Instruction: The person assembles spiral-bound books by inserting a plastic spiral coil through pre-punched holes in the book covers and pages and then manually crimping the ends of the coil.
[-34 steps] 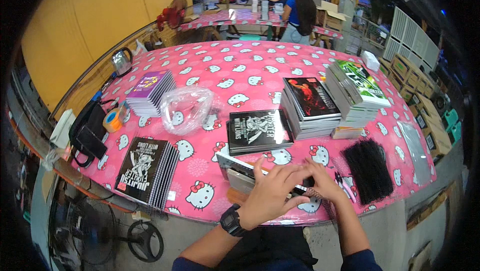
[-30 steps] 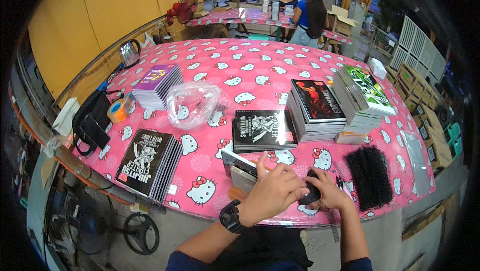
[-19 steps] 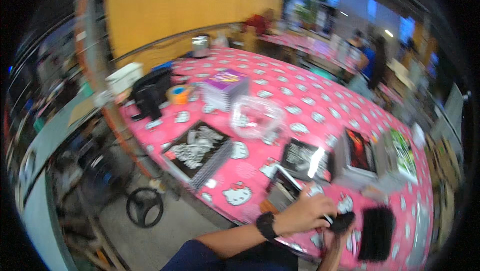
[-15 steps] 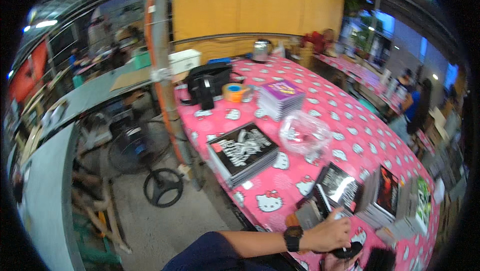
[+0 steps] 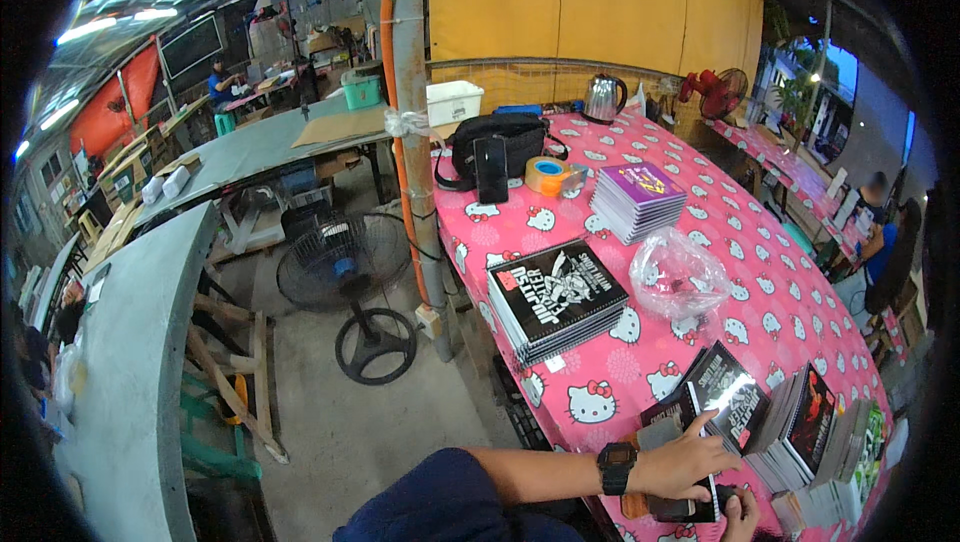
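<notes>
My left hand point(image 5: 690, 459), wearing a black watch point(image 5: 617, 466), reaches over the front edge of the table with fingers spread. Its index finger points at a black-covered spiral notebook point(image 5: 728, 394), and beneath the hand lies a brown and dark object point(image 5: 655, 434) that I cannot make out. Close beside it at the bottom, my right hand point(image 5: 741, 517) has its fingers closed around something small and black, mostly hidden. Just right of the hands stand a stack of spiral notebooks with a dark red picture cover point(image 5: 808, 424) and a stack with green covers point(image 5: 868, 457).
The pink patterned table point(image 5: 600, 352) also bears a stack of black notebooks point(image 5: 557, 294), purple notebooks point(image 5: 640, 197), a clear plastic bag point(image 5: 680, 272), orange tape point(image 5: 548, 177), a black bag point(image 5: 500, 142) and a kettle point(image 5: 604, 99). A post point(image 5: 412, 92) and fan point(image 5: 345, 262) stand left.
The view has shifted, so the table sits lower and farther right. My left hand's fingers have stretched out from a curled pose; both hands remain close together at the table's front.
</notes>
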The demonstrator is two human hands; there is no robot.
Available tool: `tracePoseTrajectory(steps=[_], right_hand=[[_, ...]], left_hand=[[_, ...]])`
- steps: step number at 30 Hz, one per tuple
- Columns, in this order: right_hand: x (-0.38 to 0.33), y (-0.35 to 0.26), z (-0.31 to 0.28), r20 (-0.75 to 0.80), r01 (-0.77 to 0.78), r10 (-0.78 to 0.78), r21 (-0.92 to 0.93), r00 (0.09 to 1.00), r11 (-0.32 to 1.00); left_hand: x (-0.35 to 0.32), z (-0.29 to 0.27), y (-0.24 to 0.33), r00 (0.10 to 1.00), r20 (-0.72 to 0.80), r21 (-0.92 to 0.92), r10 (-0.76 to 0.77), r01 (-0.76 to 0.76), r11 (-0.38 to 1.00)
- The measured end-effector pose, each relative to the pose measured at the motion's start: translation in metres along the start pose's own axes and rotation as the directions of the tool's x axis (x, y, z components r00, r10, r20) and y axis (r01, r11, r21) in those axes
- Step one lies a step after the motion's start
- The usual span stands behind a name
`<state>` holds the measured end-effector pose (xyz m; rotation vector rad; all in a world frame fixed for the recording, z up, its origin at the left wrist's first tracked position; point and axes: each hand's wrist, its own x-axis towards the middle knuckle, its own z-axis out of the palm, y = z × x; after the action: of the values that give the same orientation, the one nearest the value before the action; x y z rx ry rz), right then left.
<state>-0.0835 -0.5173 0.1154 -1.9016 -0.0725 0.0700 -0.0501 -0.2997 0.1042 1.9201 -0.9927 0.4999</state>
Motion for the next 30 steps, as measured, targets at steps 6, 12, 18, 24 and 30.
tracePoseTrajectory(steps=[6, 12, 18, 24, 30], right_hand=[[0.005, 0.017, 0.003, -0.064, 0.114, -0.145, -0.348, 0.987, 0.931], [0.012, -0.010, -0.006, 0.233, 0.060, -0.101, 0.176, 0.967, 0.982], [0.024, -0.004, 0.009, 0.164, 0.151, -0.218, 0.347, 0.962, 0.926], [0.033, -0.023, 0.007, 0.221, 0.201, -0.283, 0.332, 0.933, 0.922], [0.040, -0.030, 0.013, 0.243, 0.166, -0.200, 0.151, 0.949, 0.974]], left_hand=[[-0.003, -0.022, 0.005, 0.999, 0.053, 0.069, -0.007, 0.004, 0.998], [0.004, -0.024, -0.003, 0.998, 0.055, 0.117, -0.036, 0.029, 0.993], [-0.002, -0.053, -0.020, 0.992, -0.004, 0.168, -0.127, 0.125, 0.978], [0.013, -0.044, -0.019, 0.981, 0.077, 0.201, -0.177, 0.159, 0.967], [0.008, -0.049, -0.022, 0.979, 0.073, 0.184, -0.188, 0.173, 0.968]])
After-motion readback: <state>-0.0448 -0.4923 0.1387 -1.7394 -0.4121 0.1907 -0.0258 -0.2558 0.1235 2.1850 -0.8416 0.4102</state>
